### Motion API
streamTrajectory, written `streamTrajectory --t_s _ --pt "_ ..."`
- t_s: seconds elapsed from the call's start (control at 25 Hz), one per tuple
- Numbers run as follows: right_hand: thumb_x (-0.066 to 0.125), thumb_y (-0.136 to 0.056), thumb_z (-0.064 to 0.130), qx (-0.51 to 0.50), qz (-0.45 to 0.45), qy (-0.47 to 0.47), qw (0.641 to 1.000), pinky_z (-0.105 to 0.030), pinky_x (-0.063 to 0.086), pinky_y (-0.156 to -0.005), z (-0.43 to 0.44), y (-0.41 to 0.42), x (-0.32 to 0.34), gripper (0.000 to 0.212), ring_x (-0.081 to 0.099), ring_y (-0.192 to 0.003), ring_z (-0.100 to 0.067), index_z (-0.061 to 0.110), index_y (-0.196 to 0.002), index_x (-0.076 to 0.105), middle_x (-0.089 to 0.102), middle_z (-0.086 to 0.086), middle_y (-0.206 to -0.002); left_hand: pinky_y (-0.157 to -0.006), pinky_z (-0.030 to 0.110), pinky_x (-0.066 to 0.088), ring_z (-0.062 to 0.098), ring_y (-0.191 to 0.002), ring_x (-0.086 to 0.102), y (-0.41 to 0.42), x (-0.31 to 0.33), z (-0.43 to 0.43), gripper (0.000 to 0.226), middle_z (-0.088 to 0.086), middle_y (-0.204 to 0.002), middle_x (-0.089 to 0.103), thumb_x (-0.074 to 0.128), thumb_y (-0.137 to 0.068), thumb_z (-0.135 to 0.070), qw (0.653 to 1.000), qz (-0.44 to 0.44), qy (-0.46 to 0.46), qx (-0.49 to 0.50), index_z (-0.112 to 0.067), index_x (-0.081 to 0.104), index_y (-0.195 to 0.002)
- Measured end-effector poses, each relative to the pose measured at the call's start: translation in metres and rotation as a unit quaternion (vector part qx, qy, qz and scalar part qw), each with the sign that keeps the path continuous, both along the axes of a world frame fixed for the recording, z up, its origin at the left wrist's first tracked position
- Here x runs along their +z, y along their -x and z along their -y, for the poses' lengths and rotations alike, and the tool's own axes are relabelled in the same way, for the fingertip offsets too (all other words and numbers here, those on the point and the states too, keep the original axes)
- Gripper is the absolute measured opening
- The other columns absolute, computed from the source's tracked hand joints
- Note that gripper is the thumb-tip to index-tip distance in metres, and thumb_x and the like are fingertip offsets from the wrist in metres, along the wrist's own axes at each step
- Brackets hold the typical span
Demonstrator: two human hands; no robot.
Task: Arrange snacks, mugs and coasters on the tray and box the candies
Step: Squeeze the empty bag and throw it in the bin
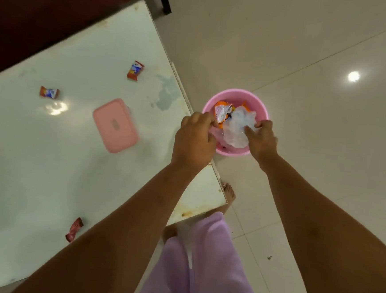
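From my head camera I count three wrapped candies on the white table point(48, 158), one near the far edge point(135, 70), one to the left point(49, 92) and a dark red one near me point(74, 229), plus one closed pink box point(116, 125); their print is too blurred to read. Over the single pink bin point(235, 94) on the floor, my left hand point(195, 139) pinches an orange and silver wrapper point(222, 111) and my right hand point(263, 138) clutches a clear plastic bag point(239, 127).

Pink bin point(258, 100) on tiled floor point(311, 40), clear plastic bag point(239, 129) and orange wrapper point(222, 111) inside, dark sofa point(48, 7).
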State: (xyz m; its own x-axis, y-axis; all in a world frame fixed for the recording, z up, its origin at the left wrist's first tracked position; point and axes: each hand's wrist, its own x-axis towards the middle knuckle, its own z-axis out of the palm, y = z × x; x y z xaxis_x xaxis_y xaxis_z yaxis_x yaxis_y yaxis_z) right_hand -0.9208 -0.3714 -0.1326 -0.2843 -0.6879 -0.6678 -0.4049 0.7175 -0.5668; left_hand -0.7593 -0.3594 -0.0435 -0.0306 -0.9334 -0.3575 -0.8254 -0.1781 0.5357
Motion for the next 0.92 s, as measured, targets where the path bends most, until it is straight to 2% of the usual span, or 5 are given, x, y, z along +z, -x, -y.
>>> streamTrajectory --t_s 0.28,0.52,0.68,0.8,0.92 --pt "0.059 -0.085 0.005 0.225 -0.155 0.095 0.957 -0.041 0.045 -0.085 0.025 0.006 -0.065 0.029 0.054 -0.103 -0.04 0.009 -0.112 0.05 0.048 -0.018 -0.123 -0.088 0.036 0.049 0.025 -0.112 0.048 0.019 -0.047 0.045 0.023 0.007 -0.118 0.057 0.05 -0.089 -0.014 0.992 0.071 0.013 -0.107 -0.014 0.056 -0.111" --pt "0.05 -0.084 -0.006 0.516 -0.145 -0.11 0.837 -0.047 0.028 -0.113 0.013 -0.002 -0.132 0.076 0.014 -0.143 -0.035 0.019 -0.148 0.017 0.005 -0.009 -0.158 -0.086 0.035 0.044 0.025 -0.114 0.046 0.033 -0.085 0.085 0.028 0.007 -0.12 0.054 0.047 -0.089 -0.013 0.981 0.137 0.008 -0.138 -0.015 0.053 -0.116" --pt "0.046 -0.086 -0.001 0.568 -0.183 -0.156 0.787 -0.051 0.038 -0.104 0.026 0.0 -0.154 0.066 0.023 -0.139 -0.036 0.019 -0.144 0.024 0.013 -0.01 -0.156 -0.084 0.037 0.042 0.026 -0.115 0.045 0.039 -0.106 0.102 0.032 0.007 -0.12 0.053 0.048 -0.086 -0.011 0.978 0.151 -0.009 -0.14 -0.015 0.053 -0.118" --pt "0.042 -0.085 -0.001 0.509 -0.184 -0.112 0.834 -0.045 0.044 -0.099 0.036 0.002 -0.142 0.05 0.04 -0.127 -0.035 0.021 -0.129 0.05 0.041 -0.015 -0.141 -0.083 0.036 0.043 0.025 -0.114 0.046 0.042 -0.101 0.099 0.031 0.006 -0.12 0.054 0.048 -0.087 -0.012 0.978 0.154 0.0 -0.139 -0.015 0.053 -0.118" --pt "0.041 -0.082 -0.004 0.388 -0.175 -0.019 0.905 -0.035 0.043 -0.073 0.043 0.002 -0.11 0.032 0.057 -0.1 -0.037 0.013 -0.097 0.063 0.061 -0.02 -0.112 -0.084 0.034 0.043 0.023 -0.114 0.046 0.046 -0.082 0.092 0.031 0.005 -0.121 0.054 0.049 -0.088 -0.016 0.978 0.157 0.015 -0.139 -0.016 0.051 -0.119"
